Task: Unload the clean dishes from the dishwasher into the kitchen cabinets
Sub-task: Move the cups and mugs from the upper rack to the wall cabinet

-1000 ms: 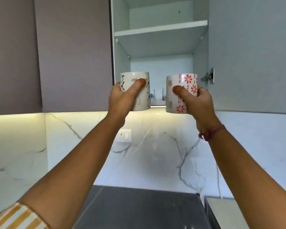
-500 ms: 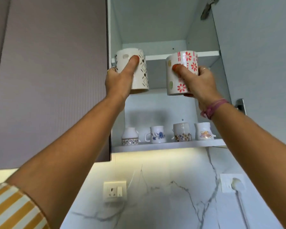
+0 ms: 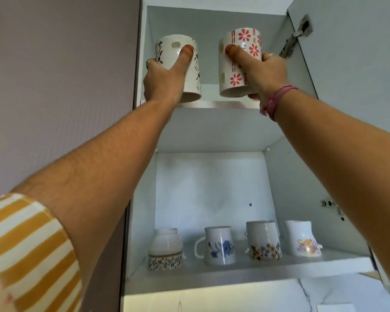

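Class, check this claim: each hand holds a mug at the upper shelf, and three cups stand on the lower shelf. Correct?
Not quite. The head view shows four cups on the lower shelf, not three. The rest stands: each hand holds a mug at the upper shelf.

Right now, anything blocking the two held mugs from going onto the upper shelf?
Nothing visible. The left hand grips the black-patterned mug and the right hand the red-flowered mug, both just above the upper shelf's front edge. The door is open; the shelf surface behind is hidden from below.
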`<state>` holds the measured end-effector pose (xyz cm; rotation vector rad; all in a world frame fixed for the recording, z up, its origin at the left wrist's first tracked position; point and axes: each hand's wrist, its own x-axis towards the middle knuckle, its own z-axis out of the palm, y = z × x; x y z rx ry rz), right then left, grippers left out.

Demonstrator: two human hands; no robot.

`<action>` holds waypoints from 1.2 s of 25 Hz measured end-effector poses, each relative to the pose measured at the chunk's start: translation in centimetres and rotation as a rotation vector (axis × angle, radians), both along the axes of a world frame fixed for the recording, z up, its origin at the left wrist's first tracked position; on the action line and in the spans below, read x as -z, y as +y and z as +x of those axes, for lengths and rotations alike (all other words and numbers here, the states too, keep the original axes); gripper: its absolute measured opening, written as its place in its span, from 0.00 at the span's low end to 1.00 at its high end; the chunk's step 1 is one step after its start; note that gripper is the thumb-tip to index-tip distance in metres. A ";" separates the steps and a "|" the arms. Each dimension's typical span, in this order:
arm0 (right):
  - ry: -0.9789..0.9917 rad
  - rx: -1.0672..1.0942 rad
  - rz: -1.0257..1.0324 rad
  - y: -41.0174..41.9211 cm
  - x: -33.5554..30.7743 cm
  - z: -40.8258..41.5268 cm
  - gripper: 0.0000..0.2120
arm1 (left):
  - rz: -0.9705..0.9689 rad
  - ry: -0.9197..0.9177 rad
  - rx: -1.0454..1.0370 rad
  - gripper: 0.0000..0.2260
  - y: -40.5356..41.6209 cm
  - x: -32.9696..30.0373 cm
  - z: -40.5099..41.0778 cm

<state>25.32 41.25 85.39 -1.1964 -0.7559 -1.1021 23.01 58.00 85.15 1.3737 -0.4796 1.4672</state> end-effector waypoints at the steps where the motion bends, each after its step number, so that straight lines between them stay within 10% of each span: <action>1: -0.001 0.001 -0.003 0.1 -0.8 0.4 0.27 | 0.017 -0.004 -0.025 0.27 -0.3 -0.9 0.2; 18: 0.028 0.212 -0.109 0.1 -3.8 7.2 0.25 | 0.083 0.148 -0.420 0.37 -0.6 -5.5 6.0; 30: 0.148 0.577 -0.226 1.2 -4.8 8.9 0.42 | 0.166 0.393 -0.597 0.43 -0.2 -7.3 8.8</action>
